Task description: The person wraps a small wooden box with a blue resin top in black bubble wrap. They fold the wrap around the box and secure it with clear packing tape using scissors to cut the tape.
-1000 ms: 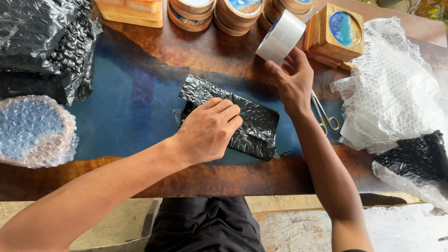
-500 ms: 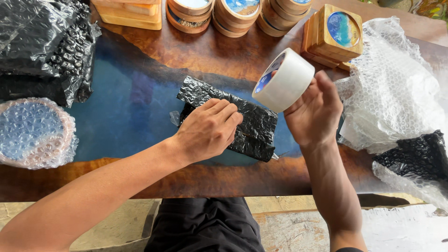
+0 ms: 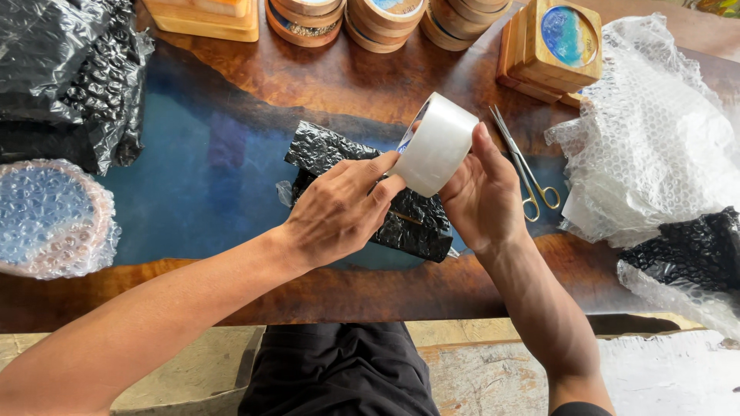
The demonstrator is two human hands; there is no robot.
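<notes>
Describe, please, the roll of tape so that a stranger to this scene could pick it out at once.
Start at the wooden table with its blue centre, and find the black bubble-wrapped parcel near the front edge. Just above it, the right hand holds the roll of tape, with the left hand touching its edge. It is the only pale, translucent ring lifted off the table.
</notes>
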